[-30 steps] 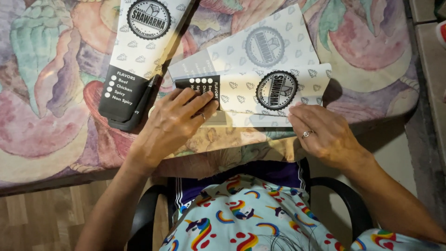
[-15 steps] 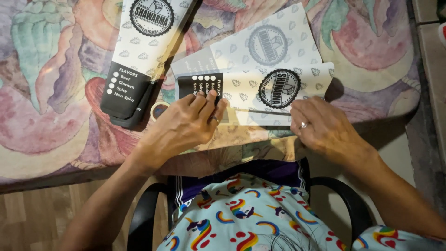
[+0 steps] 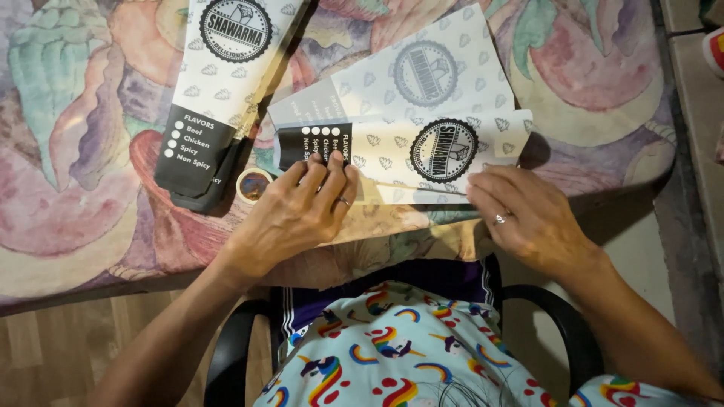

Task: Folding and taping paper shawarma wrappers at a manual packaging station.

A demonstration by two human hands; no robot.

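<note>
Flat paper sleeve point(image 3: 422, 154), white with small grey motifs, black end panel, round black seal; lies at table edge.
Left hand point(image 3: 298, 215) fingers flat, spread on its black end; right hand point(image 3: 528, 218) fingers extended, pressing its lower edge. Tape roll point(image 3: 253, 185) beside, sleeve stack point(image 3: 226, 90) beyond.

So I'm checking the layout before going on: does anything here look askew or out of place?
Nothing is spilled or damaged. The paper sheet under the left hand and right hand lies slanted over a second, tilted sheet. A small tape roll sits by the paper bags.
</note>
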